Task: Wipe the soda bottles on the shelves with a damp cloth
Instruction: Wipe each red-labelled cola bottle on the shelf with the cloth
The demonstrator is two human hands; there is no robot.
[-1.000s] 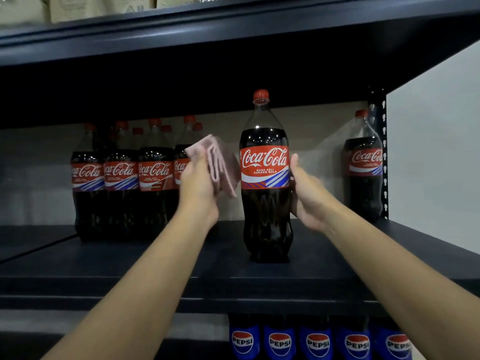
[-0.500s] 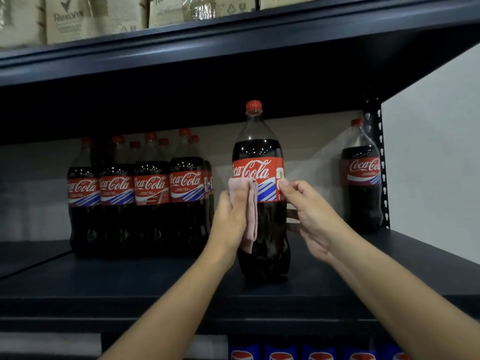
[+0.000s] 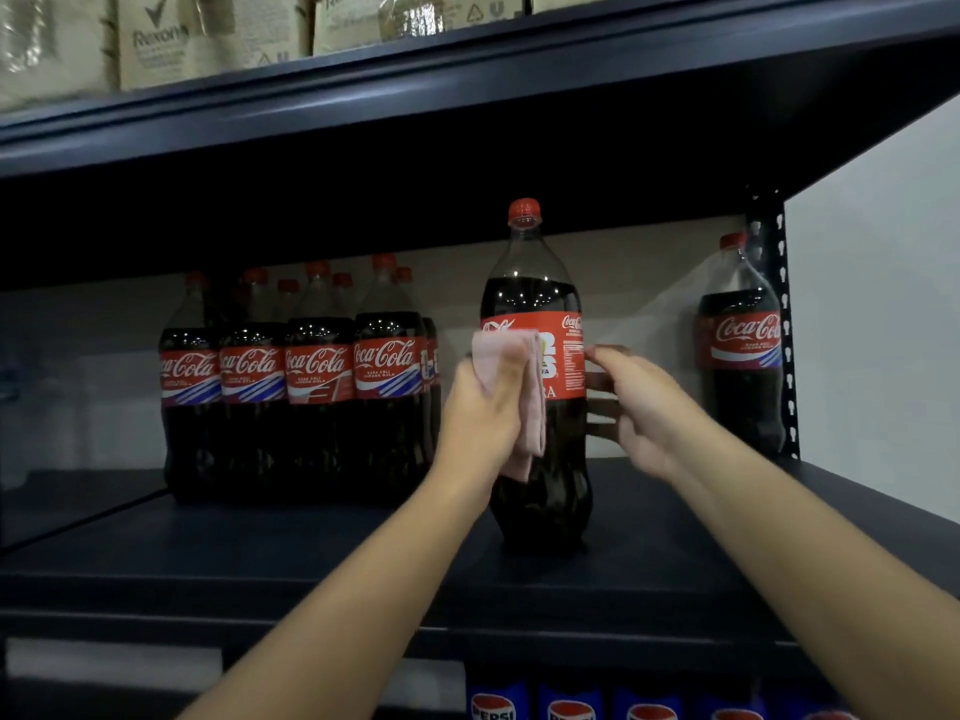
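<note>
Head view, as I stand watching: the bottle [image 3: 535, 366] being cleaned stands upright on the dark shelf [image 3: 311, 558], alone near the front edge, well apart from the row of bottles [image 3: 301, 387] at the left and from the lone bottle [image 3: 740, 350] by the right upright. The left hand [image 3: 483, 407] has its grip closed round a folded pink cloth [image 3: 514, 392] and presses it against the label's left half. The right hand [image 3: 639, 407] has its fingertips [image 3: 597, 353] on the label's right edge, fingers spread and lightly bent rather than wrapped round; it is blurred, so how firm that grip is I cannot tell.

Full of dark cola, the bottle looks heavy and steady on its base, though tall enough to tip if shoved high up. Its plastic wall is smooth, and would likely be slick under a damp cloth. I would take hold at the waist just under the label, or at the neck below the red cap [image 3: 524, 210].

The labels read "Coca-Cola" in white script on red. Small print on the turned label is unreadable. Cartons [image 3: 156, 39] on the shelf above show "Rexon…", and bottles [image 3: 571, 711] below read "PEPSI".
</note>
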